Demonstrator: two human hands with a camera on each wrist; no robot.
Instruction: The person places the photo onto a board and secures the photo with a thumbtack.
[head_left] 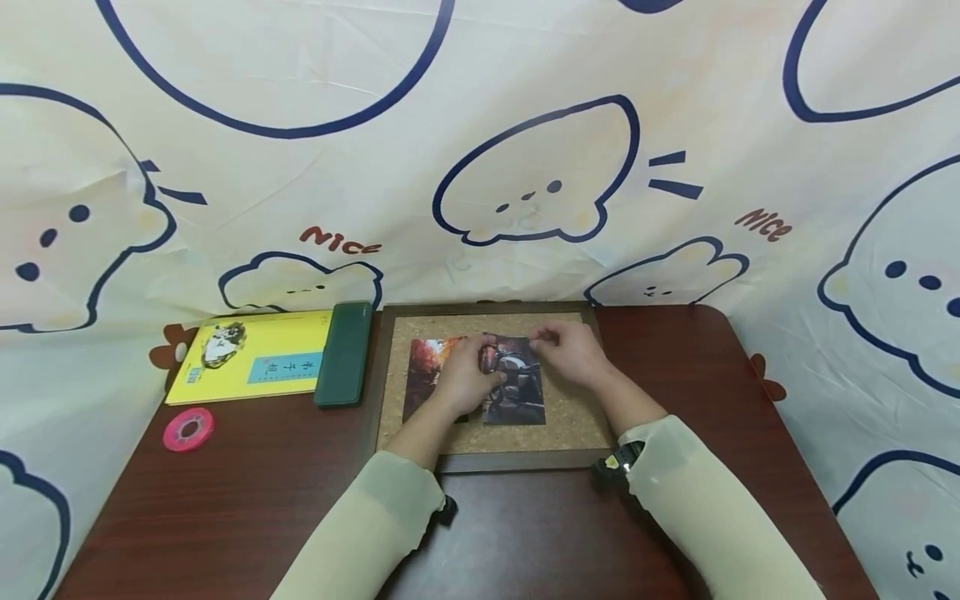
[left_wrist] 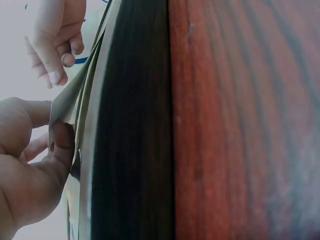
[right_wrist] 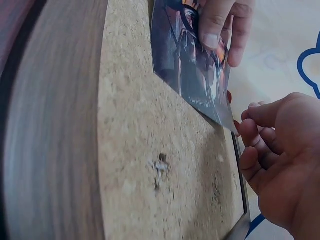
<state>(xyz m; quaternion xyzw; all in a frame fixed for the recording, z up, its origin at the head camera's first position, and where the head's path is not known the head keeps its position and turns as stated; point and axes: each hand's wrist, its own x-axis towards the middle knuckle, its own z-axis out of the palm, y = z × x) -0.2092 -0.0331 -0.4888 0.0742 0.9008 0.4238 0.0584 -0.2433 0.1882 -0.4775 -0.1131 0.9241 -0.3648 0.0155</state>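
A cork board in a brown frame lies on the table. My left hand pinches the upper left edge of a dark picture card, which shows a car interior. In the left wrist view, the left thumb and fingers have the card's edge between them, lifted off the cork. My right hand is at the card's upper right corner, thumb and fingers curled close together; I cannot tell whether they pinch anything. A second picture card, orange and dark, lies on the cork, partly behind the left hand.
Left of the board, a dark green case overlaps a yellow book. A pink tape roll lies in front of the book. A cloth with cartoon prints hangs behind the dark wooden table.
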